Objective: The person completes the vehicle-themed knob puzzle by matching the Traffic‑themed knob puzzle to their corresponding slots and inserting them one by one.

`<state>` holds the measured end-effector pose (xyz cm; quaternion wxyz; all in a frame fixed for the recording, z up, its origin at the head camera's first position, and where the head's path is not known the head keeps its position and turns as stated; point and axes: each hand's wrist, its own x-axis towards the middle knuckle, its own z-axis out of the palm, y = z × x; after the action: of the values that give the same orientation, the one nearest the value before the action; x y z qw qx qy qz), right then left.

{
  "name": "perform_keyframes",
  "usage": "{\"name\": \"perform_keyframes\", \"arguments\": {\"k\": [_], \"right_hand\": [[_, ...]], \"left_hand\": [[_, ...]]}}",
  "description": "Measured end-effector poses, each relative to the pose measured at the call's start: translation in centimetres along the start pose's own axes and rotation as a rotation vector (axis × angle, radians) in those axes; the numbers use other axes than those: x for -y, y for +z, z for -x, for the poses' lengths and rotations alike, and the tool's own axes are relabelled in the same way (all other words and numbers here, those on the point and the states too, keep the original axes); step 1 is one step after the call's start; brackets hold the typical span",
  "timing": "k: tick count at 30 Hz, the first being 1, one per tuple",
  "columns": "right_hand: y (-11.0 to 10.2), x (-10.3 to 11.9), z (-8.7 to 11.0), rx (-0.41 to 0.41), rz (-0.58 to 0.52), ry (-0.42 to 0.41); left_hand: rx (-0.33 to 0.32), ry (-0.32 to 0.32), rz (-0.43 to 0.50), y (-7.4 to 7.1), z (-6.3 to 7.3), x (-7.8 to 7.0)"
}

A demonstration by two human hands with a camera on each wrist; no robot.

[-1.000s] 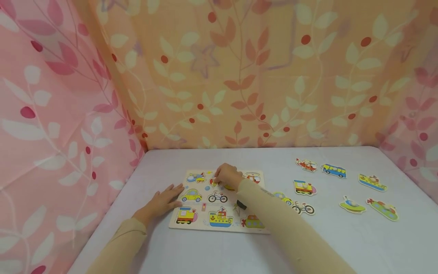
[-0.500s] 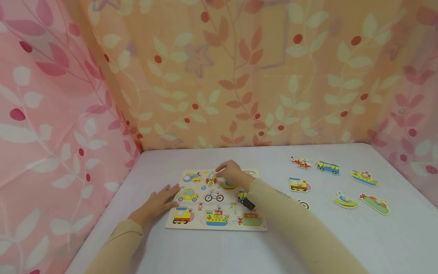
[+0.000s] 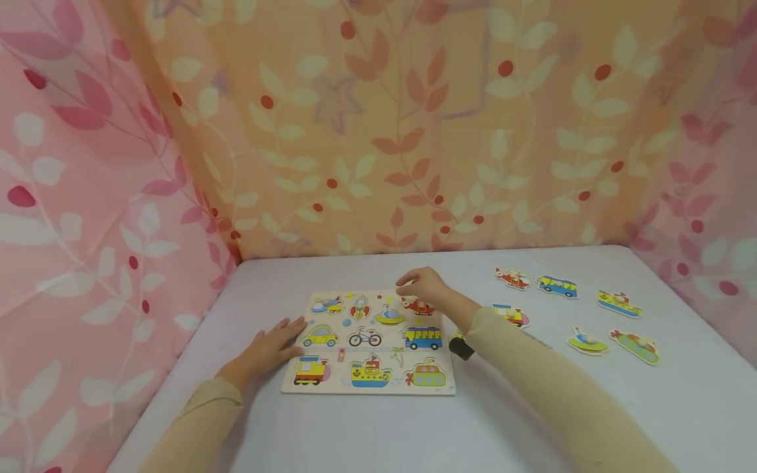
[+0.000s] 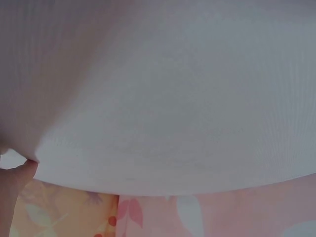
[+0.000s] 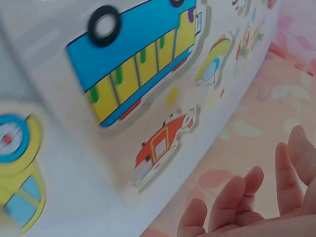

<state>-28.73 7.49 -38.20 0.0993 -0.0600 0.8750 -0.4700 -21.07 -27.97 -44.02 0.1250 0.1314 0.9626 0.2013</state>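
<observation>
A pale wooden peg puzzle board [image 3: 378,353] with vehicle pictures lies on the table. My left hand [image 3: 266,348] rests flat at its left edge; in the left wrist view only a thumb-side part of that hand [image 4: 17,185] shows. Above the board's far right corner is my right hand [image 3: 430,289], fingers loosely bent around nothing, by the helicopter picture [image 3: 417,306]. In the right wrist view the fingers [image 5: 226,202] are apart and bare, beside the bus picture [image 5: 143,57]. A rocket piece [image 3: 359,308] sits in its place on the board's far row.
Loose puzzle pieces lie right of the board: a helicopter [image 3: 513,279], a bus [image 3: 558,286], a ship [image 3: 619,304], a train [image 3: 510,316], a flying saucer [image 3: 587,341] and a submarine [image 3: 635,346]. A car piece [image 5: 19,168] lies beside the board. Patterned curtains [image 3: 331,164] surround the table.
My right hand has let go of the rocket piece and moved right, from the far middle of the board to its far right corner. The left hand has stayed at the board's left edge.
</observation>
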Motion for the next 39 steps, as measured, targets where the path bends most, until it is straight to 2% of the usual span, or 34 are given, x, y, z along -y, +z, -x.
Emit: {"name": "perform_keyframes", "arguments": {"k": [5,13,23,33,39], "right_hand": [[-1.4,-0.2,0.8,0.014,0.027,-0.020],[-4.3,-0.9,2.0,0.044,0.054,-0.041],[-6.9,-2.4,3.4,0.037,0.072,-0.017],[-9.7,-3.3,5.4,0.011,0.104,-0.007],[-11.2,-3.8,6.8,0.000,0.126,-0.037]], "left_hand": [[0.005,-0.012,0.011,-0.1,0.2,0.1],[-0.007,0.015,0.010,-0.2,0.3,0.3],[0.007,-0.003,0.019,-0.2,0.1,-0.2],[-0.007,0.026,-0.003,-0.2,0.1,0.0],[-0.006,0.012,-0.001,-0.2,0.1,-0.1]]}}
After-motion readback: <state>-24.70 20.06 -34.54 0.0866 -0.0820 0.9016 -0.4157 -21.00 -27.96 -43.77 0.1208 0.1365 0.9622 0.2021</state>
